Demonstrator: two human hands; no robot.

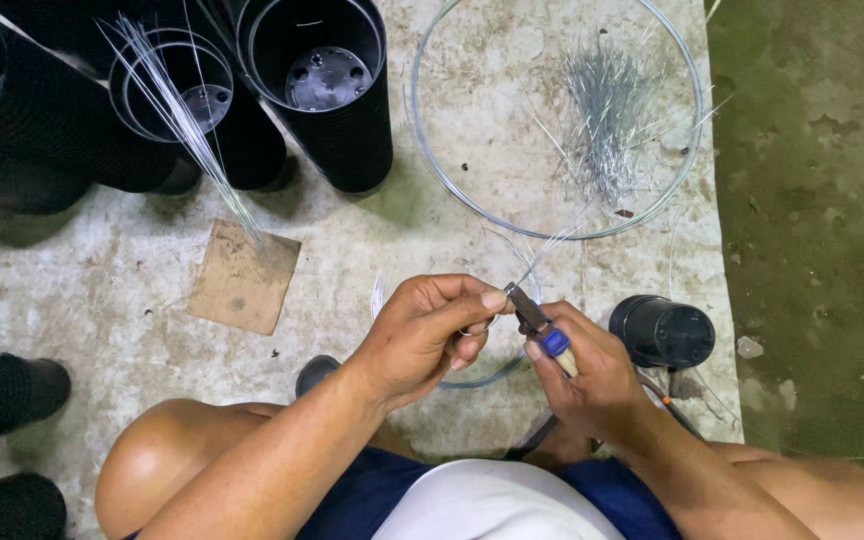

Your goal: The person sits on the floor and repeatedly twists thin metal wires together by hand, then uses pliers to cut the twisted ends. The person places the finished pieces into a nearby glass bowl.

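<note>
Head view: two hands work thin wire with pliers over a concrete floor.
Left hand (pixel 422 335) pinches a small wire loop (pixel 482 325) in its fingers; right hand (pixel 592 380) grips the pliers (pixel 537 320), whose tips meet the loop. A large wire ring (pixel 432 150) encircles a pile of cut wires (pixel 607 120) beyond; black pots (pixel 327 90) stand near the floor's far left edge.

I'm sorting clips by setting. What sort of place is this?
Probably an informal workshop floor, perhaps at a plant nursery: stained concrete floor, stacked black plastic pots, and wire hoops with cut wire pieces. The right hand works pliers.
</note>
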